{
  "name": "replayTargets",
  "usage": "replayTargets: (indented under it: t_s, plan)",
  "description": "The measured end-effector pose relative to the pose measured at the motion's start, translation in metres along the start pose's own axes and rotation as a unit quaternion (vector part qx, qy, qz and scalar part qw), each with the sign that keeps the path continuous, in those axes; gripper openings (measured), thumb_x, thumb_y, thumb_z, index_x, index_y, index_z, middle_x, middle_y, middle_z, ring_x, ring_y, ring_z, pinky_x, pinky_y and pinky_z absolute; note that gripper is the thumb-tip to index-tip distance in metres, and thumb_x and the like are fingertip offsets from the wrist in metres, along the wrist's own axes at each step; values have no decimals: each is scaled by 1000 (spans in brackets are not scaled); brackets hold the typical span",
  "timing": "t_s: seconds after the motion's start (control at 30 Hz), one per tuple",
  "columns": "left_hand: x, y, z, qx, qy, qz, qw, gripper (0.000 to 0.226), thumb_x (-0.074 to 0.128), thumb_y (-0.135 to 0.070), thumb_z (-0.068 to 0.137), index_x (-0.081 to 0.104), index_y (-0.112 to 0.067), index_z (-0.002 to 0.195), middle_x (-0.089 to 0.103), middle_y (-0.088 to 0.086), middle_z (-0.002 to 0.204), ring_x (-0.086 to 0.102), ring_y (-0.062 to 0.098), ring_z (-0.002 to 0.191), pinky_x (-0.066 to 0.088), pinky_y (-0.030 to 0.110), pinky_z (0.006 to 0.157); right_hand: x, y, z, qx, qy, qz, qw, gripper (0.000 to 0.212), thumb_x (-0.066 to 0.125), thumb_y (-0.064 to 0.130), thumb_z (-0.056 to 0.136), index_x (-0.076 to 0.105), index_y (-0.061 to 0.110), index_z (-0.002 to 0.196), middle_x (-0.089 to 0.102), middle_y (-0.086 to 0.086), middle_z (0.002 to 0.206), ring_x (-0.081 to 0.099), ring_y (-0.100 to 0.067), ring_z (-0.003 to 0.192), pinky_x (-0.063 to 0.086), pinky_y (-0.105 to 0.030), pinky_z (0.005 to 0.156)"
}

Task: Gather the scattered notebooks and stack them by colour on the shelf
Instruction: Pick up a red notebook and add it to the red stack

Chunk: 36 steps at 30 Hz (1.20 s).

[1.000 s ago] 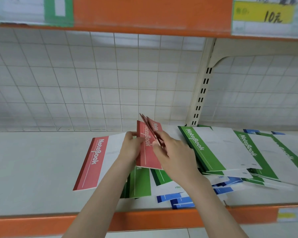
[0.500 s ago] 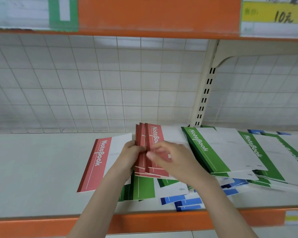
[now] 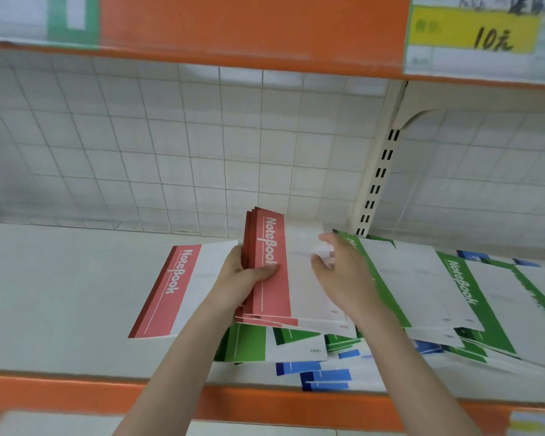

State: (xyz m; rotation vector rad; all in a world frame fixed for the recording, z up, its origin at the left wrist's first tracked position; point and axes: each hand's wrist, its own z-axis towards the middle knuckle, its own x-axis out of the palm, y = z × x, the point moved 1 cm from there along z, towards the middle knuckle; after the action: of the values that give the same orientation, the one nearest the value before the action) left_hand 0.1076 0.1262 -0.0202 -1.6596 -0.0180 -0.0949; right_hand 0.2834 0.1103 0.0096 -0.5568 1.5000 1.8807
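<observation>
My left hand (image 3: 244,280) grips a bundle of red notebooks (image 3: 272,297) by its spine edge, thumb across the top cover, just above the shelf. My right hand (image 3: 343,272) hovers over the bundle's white half with fingers loosely spread, holding nothing. A single red notebook (image 3: 173,291) lies flat on the shelf to the left. Green notebooks (image 3: 422,287) fan out to the right. More green notebooks (image 3: 246,344) and blue notebooks (image 3: 324,374) lie under the bundle near the front edge, partly hidden.
The white shelf board (image 3: 60,294) stretches out to the left of the notebooks. Its orange front lip (image 3: 76,394) runs along the bottom. A wire grid back panel (image 3: 170,152) and a slotted upright post (image 3: 378,180) stand behind. The upper shelf carries a yellow price tag (image 3: 475,29).
The red bundle has come together and tilted flatter in my left hand. My right hand has let go of it and drawn off to the right, opening.
</observation>
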Motion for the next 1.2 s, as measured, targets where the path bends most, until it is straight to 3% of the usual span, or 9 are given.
replayTargets:
  t_s: [0.13,0.27,0.4,0.53,0.7,0.9,1.0,1.1,1.2]
  plan:
    - [-5,-3,-7,51,14,-75,996,49,79,-26,72,52,-31,113,72,-9,98,72,12,79,55,23,56,-3,-3,0,82,4,30,996,80,54,50,90,21,7,148,43,-10,144,45,-28,128,42,-35,100]
    - [-16,-7,-8,121,45,-94,987,53,77,-29,75,49,-36,119,69,-9,107,70,16,92,57,28,64,-9,4,4,161,58,301,938,97,71,55,68,36,-2,139,52,-17,136,51,-33,123,41,-46,103]
    - [-23,-26,-10,200,74,-40,976,43,71,-37,79,50,-48,113,67,-19,108,66,3,97,54,16,68,-4,27,2,53,-36,396,916,49,74,41,77,58,6,108,65,-19,110,62,-32,106,47,-56,96]
    - [-25,-41,-8,239,14,-24,971,32,80,-41,66,59,-41,90,69,-24,86,68,-3,78,50,10,55,8,42,-1,-30,-77,401,912,25,76,47,68,68,40,90,73,5,94,70,-12,89,58,-31,73]
    - [-29,-31,0,217,18,-53,974,41,82,-43,56,62,-32,90,71,-17,82,69,2,77,51,12,61,27,41,-2,-56,-32,359,931,25,78,48,68,70,47,92,73,17,95,69,-2,88,54,-16,66]
    - [-26,8,8,105,68,-27,992,53,79,-41,64,61,-24,111,73,-7,101,70,10,92,57,26,75,46,10,0,17,17,269,963,39,68,75,61,64,58,96,69,25,102,67,1,94,55,-38,85]
    - [-33,4,11,72,53,-7,996,37,54,-61,81,61,-34,106,72,-16,95,69,1,86,53,13,63,48,6,0,29,3,277,960,40,68,71,66,66,52,101,70,20,104,67,-4,96,55,-41,84]
    - [-50,1,21,85,-32,26,996,51,19,-56,98,63,-30,101,71,-8,98,65,7,92,47,18,76,51,6,3,66,-4,305,950,36,70,65,68,67,48,100,72,7,105,68,-20,98,56,-49,82]
    - [-76,4,34,92,-150,228,958,28,38,-30,100,61,-15,105,64,2,102,57,24,101,43,25,79,54,8,9,122,2,345,931,22,70,57,74,67,45,93,73,15,95,70,-9,87,58,-41,74]
